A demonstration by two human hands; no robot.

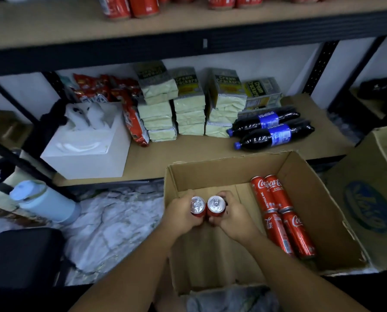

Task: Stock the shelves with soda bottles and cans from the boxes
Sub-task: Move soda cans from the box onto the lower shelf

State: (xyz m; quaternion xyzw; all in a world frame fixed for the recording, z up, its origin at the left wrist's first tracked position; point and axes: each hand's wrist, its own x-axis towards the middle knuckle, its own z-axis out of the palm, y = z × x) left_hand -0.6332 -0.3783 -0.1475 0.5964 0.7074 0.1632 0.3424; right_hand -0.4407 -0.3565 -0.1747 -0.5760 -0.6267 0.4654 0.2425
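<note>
Over an open cardboard box (305,176) on the floor, my left hand (181,216) grips one upright red cola can (197,207). My right hand (234,219) grips a second red can (215,206) right beside it; the two cans touch. Several more red cola cans (280,215) lie on their sides along the box's right wall. Red cans (129,6) stand on the upper shelf (53,25). Two dark Pepsi bottles (274,128) lie on the lower shelf (188,152).
The lower shelf also holds stacks of cream cracker packs (189,104), red snack bags (102,91) and a white tissue box (87,143). A pale blue flask (44,201) lies on the floor at left. A second cardboard box (372,199) stands at right.
</note>
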